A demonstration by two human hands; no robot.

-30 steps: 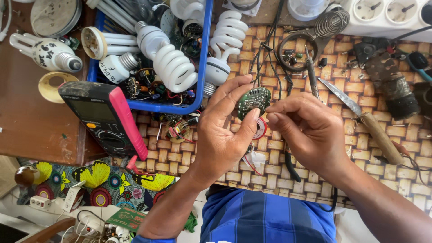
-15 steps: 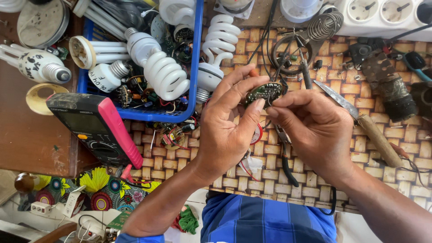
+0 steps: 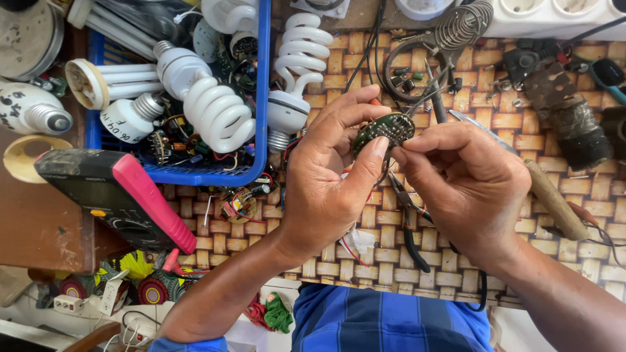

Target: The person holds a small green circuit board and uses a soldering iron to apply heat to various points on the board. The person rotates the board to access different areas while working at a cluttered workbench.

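Left hand (image 3: 326, 189) pinches the round green circuit board (image 3: 383, 128); right hand (image 3: 466, 186) fingers, pressed together, pick at its edge; steadiness probably needed next.

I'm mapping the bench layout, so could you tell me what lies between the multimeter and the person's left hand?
In the head view, between the multimeter and the left hand, the woven mat holds a small tangle of wired components.

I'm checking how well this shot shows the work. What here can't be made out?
Head view only:
- Small round circuit board: its underside and lower edge are hidden by the left hand and the right hand.
- Pliers: jaws hidden under both hands.
- Blue basket: cut off by the top edge.
- Board parts: too small to tell.
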